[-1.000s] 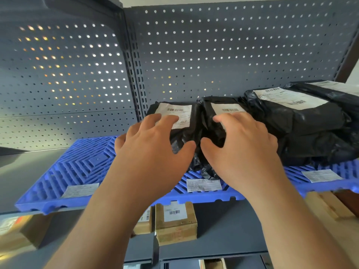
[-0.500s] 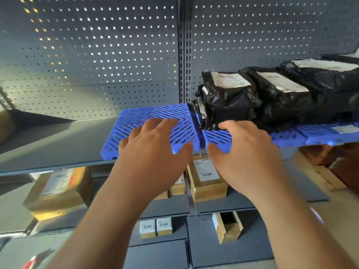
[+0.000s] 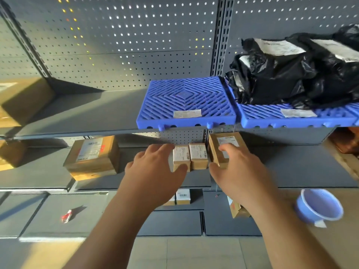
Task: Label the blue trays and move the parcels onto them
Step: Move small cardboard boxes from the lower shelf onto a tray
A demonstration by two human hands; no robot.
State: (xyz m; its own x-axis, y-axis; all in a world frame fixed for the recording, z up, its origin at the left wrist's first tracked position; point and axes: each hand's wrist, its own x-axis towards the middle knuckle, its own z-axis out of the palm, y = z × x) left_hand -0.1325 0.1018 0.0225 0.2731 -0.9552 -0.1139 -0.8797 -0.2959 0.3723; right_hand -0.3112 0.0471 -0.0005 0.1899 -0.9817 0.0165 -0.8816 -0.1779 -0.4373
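Both hands are held out, spread and empty, in front of the lower shelf [image 3: 291, 171]. The left hand [image 3: 155, 171] is seen with fingers straight and apart, its thumb just beside a small cardboard box [image 3: 181, 158], which is pressed against a second small box [image 3: 198, 156]. The right hand [image 3: 239, 171] is likewise opened wide, its fingertips overlapping a taller cardboard box [image 3: 214, 152]; whether that box is actually touched cannot be told, as the hand is blurred. Above both hands, on the upper shelf [image 3: 77, 113], two blue trays are laid side by side. The left blue tray [image 3: 169, 94] is bare except for a white label [image 3: 187, 114] near its front edge. The right blue tray [image 3: 258, 115], also labelled [image 3: 298, 113], is loaded with black parcels [image 3: 281, 74], well apart from either hand. A larger cardboard box [image 3: 93, 158] is set on the lower shelf to the left, and a pale blue basket [image 3: 320, 206] is seen at lower right.
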